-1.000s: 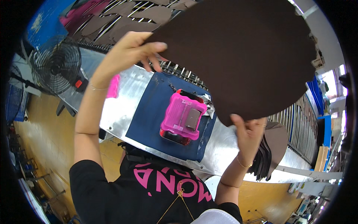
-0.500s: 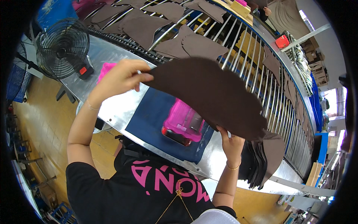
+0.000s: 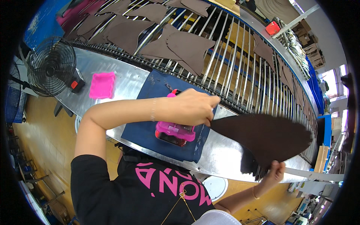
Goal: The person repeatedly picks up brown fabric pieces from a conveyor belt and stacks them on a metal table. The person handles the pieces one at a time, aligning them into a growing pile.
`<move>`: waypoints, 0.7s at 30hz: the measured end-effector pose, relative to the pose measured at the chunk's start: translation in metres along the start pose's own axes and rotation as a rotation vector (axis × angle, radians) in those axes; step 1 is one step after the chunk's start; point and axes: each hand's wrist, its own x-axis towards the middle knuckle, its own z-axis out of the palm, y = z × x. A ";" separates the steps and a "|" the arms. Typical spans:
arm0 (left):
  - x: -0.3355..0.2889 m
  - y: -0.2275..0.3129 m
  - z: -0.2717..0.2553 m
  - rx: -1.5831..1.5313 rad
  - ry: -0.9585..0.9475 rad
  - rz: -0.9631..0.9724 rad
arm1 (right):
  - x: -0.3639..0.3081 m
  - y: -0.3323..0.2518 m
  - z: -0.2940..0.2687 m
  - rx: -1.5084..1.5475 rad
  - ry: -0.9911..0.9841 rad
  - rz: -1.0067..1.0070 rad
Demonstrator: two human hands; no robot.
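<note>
A dark brown cut piece (image 3: 262, 135), flat and curved-edged like leather or fabric, hangs between my hands at the right of the metal table. My left hand (image 3: 193, 108) reaches across and pinches its left tip. My right hand (image 3: 276, 173) grips its lower edge near the table's front. Behind that edge, partly hidden, shows a stack of dark pieces (image 3: 248, 163). Below my left forearm a pink plastic tray-like thing (image 3: 175, 131) with red and black parts lies on a dark blue cloth (image 3: 140, 125); my left hand and wrist cover some of it.
Beyond the table runs a rack of metal rods (image 3: 240, 67) carrying several brown cut pieces (image 3: 183, 47). A small pink tray (image 3: 102, 85) sits on the table (image 3: 122, 71) at the left, near a black wire fan (image 3: 52, 69). A red object (image 3: 272, 28) lies beyond the rack.
Both hands have carried the brown piece rightward, from above the blue cloth to over the stack. My left arm now crosses the cloth, and the small pink tray shows fully.
</note>
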 end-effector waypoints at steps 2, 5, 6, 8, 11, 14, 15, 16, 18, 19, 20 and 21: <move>0.026 0.001 -0.015 -0.095 -0.002 0.037 | 0.016 -0.025 -0.025 -0.177 0.142 -0.060; 0.055 0.011 -0.045 -0.203 0.343 0.126 | 0.049 -0.065 -0.028 -0.627 -0.060 -0.285; 0.059 0.018 -0.054 -0.214 0.401 0.120 | 0.060 -0.076 -0.021 -0.711 -0.146 -0.405; 0.070 0.018 -0.056 -0.066 0.300 0.138 | 0.081 -0.095 0.003 -0.876 -0.322 -0.649; 0.089 -0.003 -0.040 0.074 0.093 0.062 | 0.098 -0.102 0.043 -0.976 -0.363 -0.790; 0.092 -0.047 -0.028 -0.066 0.241 -0.131 | 0.102 -0.110 0.067 -1.016 -0.128 -0.823; 0.088 -0.065 -0.026 -0.133 0.328 -0.231 | 0.102 -0.102 0.062 -1.008 -0.034 -0.757; 0.082 -0.099 -0.012 -0.245 0.550 -0.187 | 0.101 -0.088 0.053 -0.970 0.027 -0.628; 0.064 -0.137 -0.020 -0.772 0.573 -0.559 | 0.099 -0.051 0.024 -0.885 0.143 -0.375; 0.058 -0.161 -0.018 -0.863 0.695 -0.563 | 0.095 -0.027 0.008 -0.865 0.160 -0.272; 0.046 -0.190 -0.015 -0.967 0.822 -0.602 | 0.093 0.010 -0.006 -0.815 0.160 -0.172; 0.045 -0.212 -0.013 -0.943 0.897 -0.683 | 0.085 0.038 -0.030 -0.867 0.165 -0.083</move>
